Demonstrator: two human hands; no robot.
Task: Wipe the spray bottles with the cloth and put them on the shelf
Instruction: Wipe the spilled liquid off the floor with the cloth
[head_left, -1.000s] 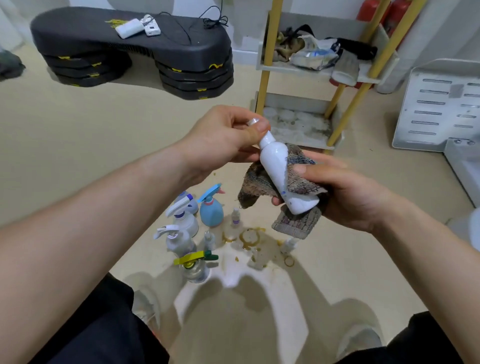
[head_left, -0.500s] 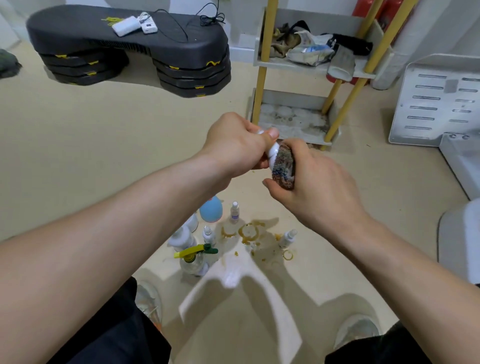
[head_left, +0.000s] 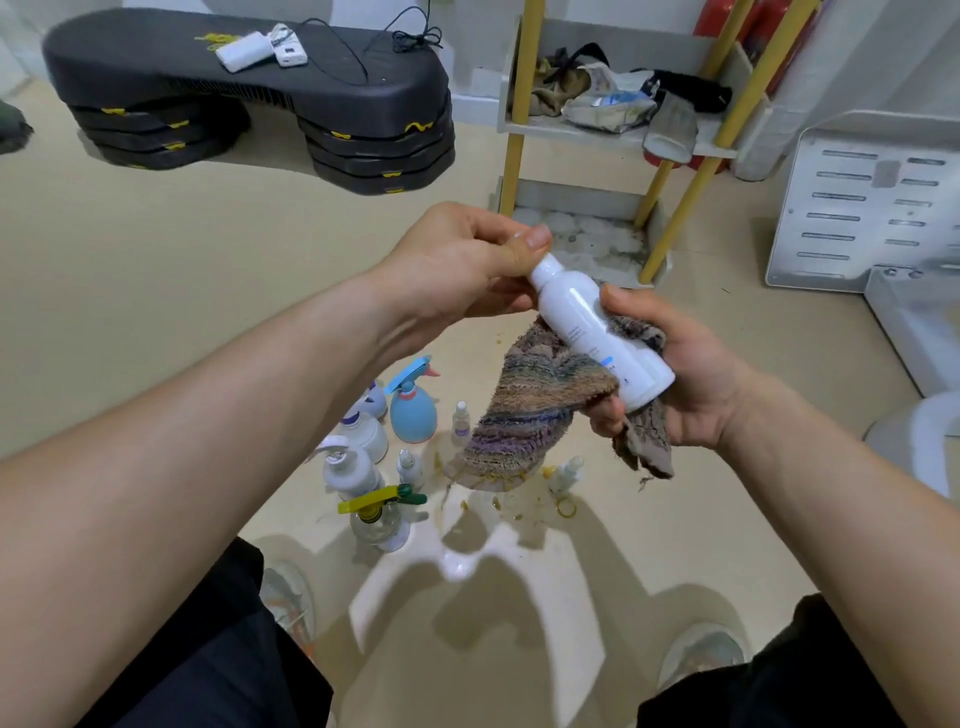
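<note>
Where the two hands meet at mid-scene, item one: a white spray bottle (head_left: 582, 317), held above the floor and tilted, neck to the far left, base to the near right. Left hand (head_left: 462, 260): thumb and fingers closed together in a pinch on the bottle's top; the cap itself is hidden under them. Right hand (head_left: 701, 384): fingers curled under the bottle's lower half, thumb laid on its side, with a striped cloth (head_left: 535, 410) caught between palm and bottle; the cloth's loose ends hang down to the near left and below the hand.

Item two: bottles standing on the floor beneath the hands, to the near left. They are a blue trigger bottle (head_left: 413, 413), a clear bottle with yellow-and-green trigger (head_left: 379, 519), a white pump bottle (head_left: 345, 470) and several small vials (head_left: 460, 418). Yellowish stains lie beside them.

Item three: the shelf (head_left: 519, 130), yellow posts and white trays, far right of the hands. The lower tray is stained; the upper holds rags and a crumpled bag (head_left: 608, 106).

Item four: a black step platform (head_left: 249, 78), far left, white devices and a cable on top.

Item five: a white slotted panel (head_left: 872, 197), far right.
</note>
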